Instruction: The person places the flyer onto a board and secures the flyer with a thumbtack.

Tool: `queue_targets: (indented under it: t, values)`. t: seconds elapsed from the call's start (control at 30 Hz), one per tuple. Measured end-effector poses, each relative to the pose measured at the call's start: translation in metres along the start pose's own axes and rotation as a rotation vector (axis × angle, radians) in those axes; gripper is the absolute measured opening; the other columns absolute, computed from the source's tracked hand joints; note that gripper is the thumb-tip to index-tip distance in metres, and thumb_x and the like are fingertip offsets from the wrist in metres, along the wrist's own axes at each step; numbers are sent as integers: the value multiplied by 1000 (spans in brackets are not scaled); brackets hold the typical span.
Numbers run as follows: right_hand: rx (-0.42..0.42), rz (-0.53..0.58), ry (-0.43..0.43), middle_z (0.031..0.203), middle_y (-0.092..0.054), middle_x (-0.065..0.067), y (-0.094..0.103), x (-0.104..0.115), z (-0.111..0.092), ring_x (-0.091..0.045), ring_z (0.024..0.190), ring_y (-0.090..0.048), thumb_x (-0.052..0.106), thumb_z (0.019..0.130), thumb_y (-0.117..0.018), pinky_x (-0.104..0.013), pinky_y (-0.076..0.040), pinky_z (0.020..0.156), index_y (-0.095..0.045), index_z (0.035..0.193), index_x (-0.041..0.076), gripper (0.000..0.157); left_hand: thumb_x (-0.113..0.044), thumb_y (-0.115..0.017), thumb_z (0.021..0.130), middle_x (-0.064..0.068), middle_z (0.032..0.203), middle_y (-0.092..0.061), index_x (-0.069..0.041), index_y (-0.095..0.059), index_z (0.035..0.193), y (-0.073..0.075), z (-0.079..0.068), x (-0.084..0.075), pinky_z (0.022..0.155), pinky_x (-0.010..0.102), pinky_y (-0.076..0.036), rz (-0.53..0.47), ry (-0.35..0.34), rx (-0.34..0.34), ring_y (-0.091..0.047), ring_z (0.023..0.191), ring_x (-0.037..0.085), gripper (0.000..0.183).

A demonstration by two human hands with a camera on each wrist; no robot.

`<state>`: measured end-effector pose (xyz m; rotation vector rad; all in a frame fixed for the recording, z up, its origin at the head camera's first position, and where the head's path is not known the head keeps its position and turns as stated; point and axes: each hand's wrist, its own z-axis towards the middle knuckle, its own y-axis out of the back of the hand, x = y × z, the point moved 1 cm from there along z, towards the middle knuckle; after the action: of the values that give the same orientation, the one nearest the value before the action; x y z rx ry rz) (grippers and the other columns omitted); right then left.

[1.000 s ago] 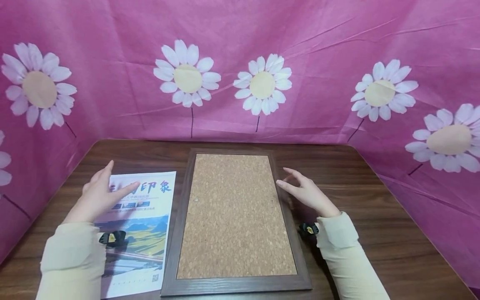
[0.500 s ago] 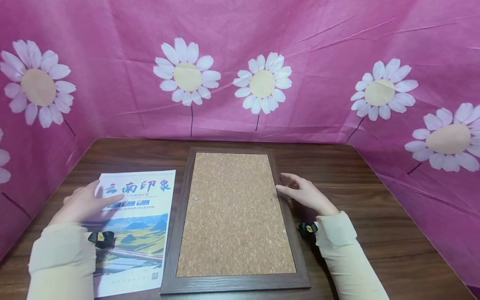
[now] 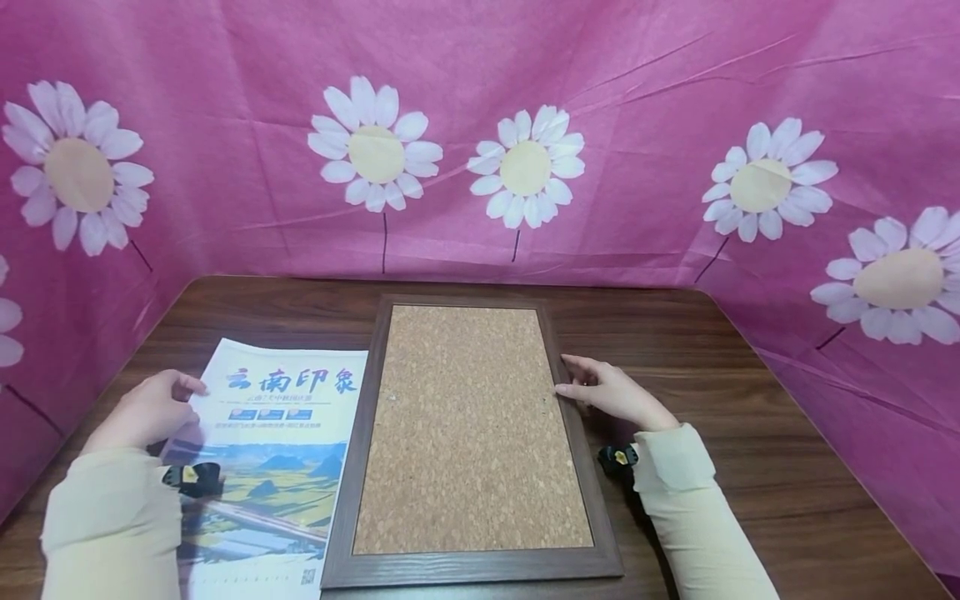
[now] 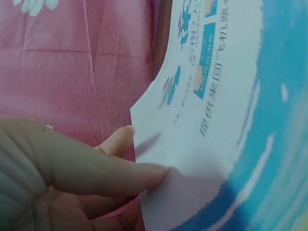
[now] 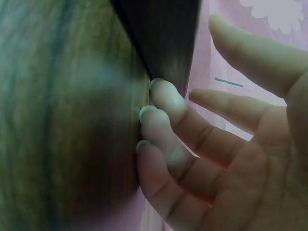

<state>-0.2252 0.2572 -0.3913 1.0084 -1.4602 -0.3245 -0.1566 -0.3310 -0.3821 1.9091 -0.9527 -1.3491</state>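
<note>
My left hand [image 3: 142, 412] pinches the left edge of a printed poster [image 3: 262, 487] between thumb and fingers. In the left wrist view the thumb [image 4: 120, 175] lies on the printed face, and the sheet [image 4: 173, 144] curves up from that edge. The poster shows large Chinese lettering above a landscape picture. Its right edge lies right along a cork board [image 3: 472, 425] in a dark wooden frame. My right hand [image 3: 618, 396] is at the board's right edge. In the right wrist view its bent fingertips [image 5: 154, 120] rest by the foot of the dark frame side [image 5: 168, 48], the thumb held apart.
The board lies flat in the middle of a dark wood-grain table [image 3: 735, 467]. A pink cloth [image 3: 630, 67] with white daisies hangs behind the table and along both sides. Small dark devices [image 3: 193, 479] are strapped at both wrists.
My left hand has come down from above the poster, moved left and taken hold of its left edge. The poster has shifted a little right toward the board. My right hand has lowered slightly.
</note>
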Motion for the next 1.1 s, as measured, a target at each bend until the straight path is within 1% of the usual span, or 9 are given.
queue_targets:
  t: [0.27,0.43,0.5,0.57,0.6,0.77,0.93,1.03,1.1]
  values:
    - [41,2,16,93,-59,-10,1,-1,0,-18,70,-57,30,97,-64,-33,-46,75,-37,148,-6,69,0,-54,79,43,126,-46,15,-45,133,-1,0,-2,82,58,-45,-27,6,-2,-50,100,48,57]
    - [46,-3,13,98,-59,-11,1,0,-1,-17,72,-57,31,97,-63,-33,-45,77,-36,149,-5,69,0,-49,81,38,114,-51,11,-43,138,-3,-1,-3,62,42,-42,-88,66,-39,-51,79,35,59]
    - [52,5,12,97,-58,-11,1,1,-1,-17,71,-57,31,97,-63,-33,-45,77,-35,150,-5,70,-1,-48,82,36,114,-51,10,-42,140,-3,-2,-4,60,38,-38,-105,85,-77,-50,77,33,59]
    - [55,12,14,94,-58,-9,1,2,-2,-17,71,-57,31,97,-62,-33,-45,76,-34,150,-6,70,-1,-48,82,36,116,-50,9,-43,140,-2,-3,-5,65,39,-37,-108,93,-128,-49,83,35,59]
    - [57,17,15,93,-57,-9,2,2,-2,-18,70,-57,30,98,-62,-33,-46,76,-34,150,-6,69,-1,-47,82,35,110,-52,8,-44,139,-2,-3,-5,65,39,-36,-105,89,-163,-49,83,36,58]
    - [57,-1,20,90,-58,-8,2,4,-2,-18,70,-56,32,98,-62,-33,-45,77,-34,150,-6,70,1,-42,82,32,107,-55,9,-50,136,-3,-4,-13,68,37,-31,-108,50,-311,-45,90,39,56]
    - [44,-63,11,104,-59,-11,1,5,-2,-17,82,-55,38,97,-62,-33,-45,78,-36,150,-4,72,-1,-40,87,36,130,-48,6,-49,140,-6,-4,-22,69,36,-30,-185,15,-361,-43,94,39,54]
    - [51,-59,7,100,-59,-9,0,5,-2,-17,79,-54,37,97,-62,-32,-45,74,-34,150,-4,72,-3,-40,91,34,130,-48,5,-48,141,-7,-3,-24,67,35,-31,-208,-5,-384,-44,88,36,52]
    - [57,-45,7,95,-58,-8,0,5,-2,-16,75,-54,35,97,-62,-32,-44,71,-34,150,-5,72,-4,-40,92,33,128,-49,4,-49,141,-6,-4,-26,61,34,-33,-229,-14,-407,-45,76,30,51]
